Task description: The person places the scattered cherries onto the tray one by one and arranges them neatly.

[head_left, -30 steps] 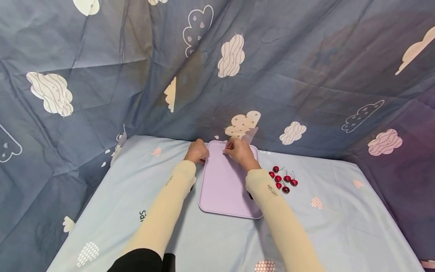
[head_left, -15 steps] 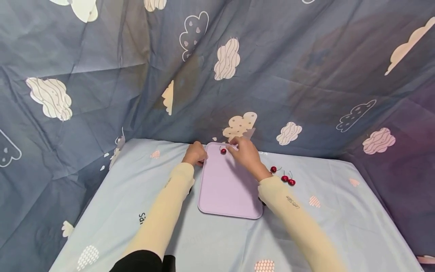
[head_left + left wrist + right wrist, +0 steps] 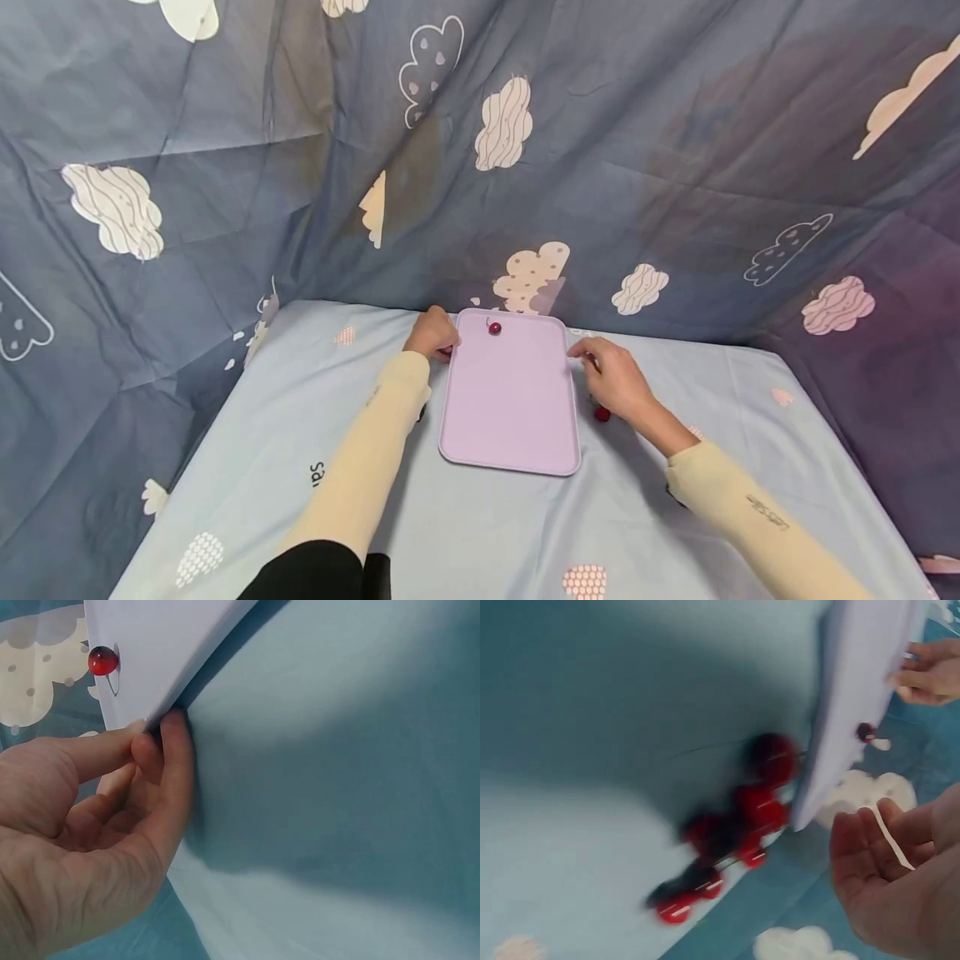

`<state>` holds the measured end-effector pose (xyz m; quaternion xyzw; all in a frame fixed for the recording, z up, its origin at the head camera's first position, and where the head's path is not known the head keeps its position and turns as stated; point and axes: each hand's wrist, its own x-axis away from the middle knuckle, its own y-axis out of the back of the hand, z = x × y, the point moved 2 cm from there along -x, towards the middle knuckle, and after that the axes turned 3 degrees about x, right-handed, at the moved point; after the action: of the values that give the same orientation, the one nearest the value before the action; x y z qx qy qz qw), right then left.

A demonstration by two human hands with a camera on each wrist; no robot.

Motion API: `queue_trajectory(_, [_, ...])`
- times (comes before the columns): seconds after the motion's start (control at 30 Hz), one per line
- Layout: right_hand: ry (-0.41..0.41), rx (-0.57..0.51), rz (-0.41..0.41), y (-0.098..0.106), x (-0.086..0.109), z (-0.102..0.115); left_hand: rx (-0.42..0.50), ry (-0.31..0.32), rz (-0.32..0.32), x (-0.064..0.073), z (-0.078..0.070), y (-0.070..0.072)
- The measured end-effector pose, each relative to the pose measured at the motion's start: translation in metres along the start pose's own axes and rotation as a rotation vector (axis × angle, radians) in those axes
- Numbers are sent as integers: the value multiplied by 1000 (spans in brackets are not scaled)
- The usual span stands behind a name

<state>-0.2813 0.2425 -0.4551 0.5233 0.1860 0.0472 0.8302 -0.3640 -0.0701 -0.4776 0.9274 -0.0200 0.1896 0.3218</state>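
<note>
A lilac rectangular tray [image 3: 510,392] lies on the light blue cloth, with one red cherry [image 3: 495,328] near its far edge. My left hand [image 3: 433,333] pinches the tray's left rim near the far corner, thumb on top and fingertips beneath, as the left wrist view shows. Just past the tray's right edge is my right hand [image 3: 615,379], its fingers loosely bent and holding nothing. Several stemmed cherries [image 3: 757,810] lie beside the tray in the right wrist view, blurred. From the head view my right hand covers most of them, leaving one red cherry [image 3: 602,413] showing below it.
A dark blue cloth [image 3: 615,167] with printed clouds hangs behind the table and along both sides. The light blue tablecloth [image 3: 480,533] carries printed hearts and some lettering.
My right hand let go of a cherry at the tray's far end and moved right, over toward the loose cherries. The left hand stayed at the tray's rim.
</note>
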Motion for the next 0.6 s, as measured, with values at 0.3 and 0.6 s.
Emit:
queue_trajectory(0.3, [-15,0,49,25,52,-50,19,33,20,-2,-2,0])
queue_trajectory(0.6, [25,-26,71,34,79,-74,77,49,47,1,0,2])
